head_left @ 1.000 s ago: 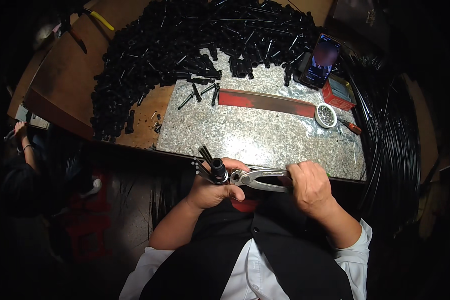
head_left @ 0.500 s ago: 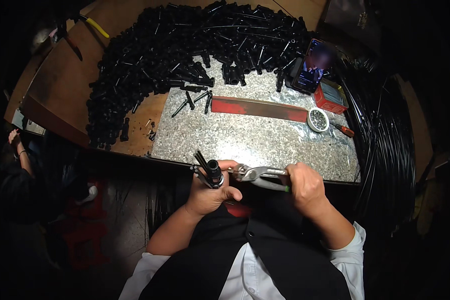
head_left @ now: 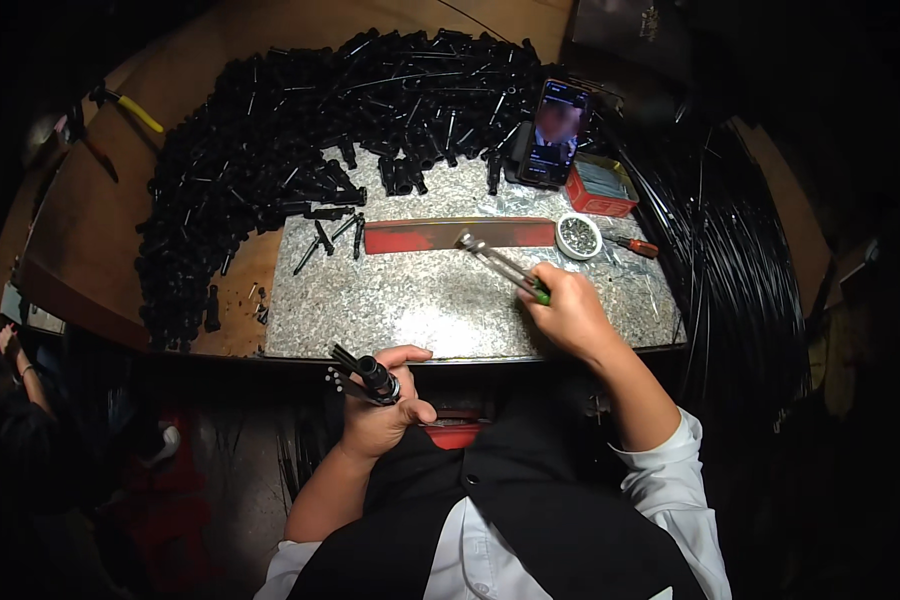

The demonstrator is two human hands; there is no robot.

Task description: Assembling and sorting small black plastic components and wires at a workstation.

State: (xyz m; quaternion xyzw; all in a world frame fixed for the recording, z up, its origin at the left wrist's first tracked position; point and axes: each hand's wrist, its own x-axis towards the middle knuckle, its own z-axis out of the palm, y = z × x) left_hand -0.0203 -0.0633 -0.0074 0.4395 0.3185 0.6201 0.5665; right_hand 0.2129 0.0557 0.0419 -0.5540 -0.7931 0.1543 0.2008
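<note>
My left hand [head_left: 375, 430], below the front edge of the table, is closed round a black tubular plastic part [head_left: 374, 374] with several thin dark rods fanning out beside it. The tube's open end points up. My right hand [head_left: 570, 312] grips metal pliers [head_left: 500, 262] with green on the handle, held out over the speckled slab [head_left: 340, 310]. The pliers' head overlaps a red and brown flat strip [head_left: 410, 238] in view; whether they touch I cannot tell. Nothing shows between the jaws.
A heap of black tubular parts [head_left: 300, 130] curves round the back and left. At the right stand a phone [head_left: 560, 125], a red box [head_left: 598, 206], a white bowl [head_left: 578, 256] of small metal pieces and a screwdriver [head_left: 642, 247]. Long black rods [head_left: 735, 250] lie beyond. Another person's hand [head_left: 10, 345] shows far left.
The pliers in my right hand have left the black part and moved forward over the slab. My left hand still holds the part. The whole view has shifted.
</note>
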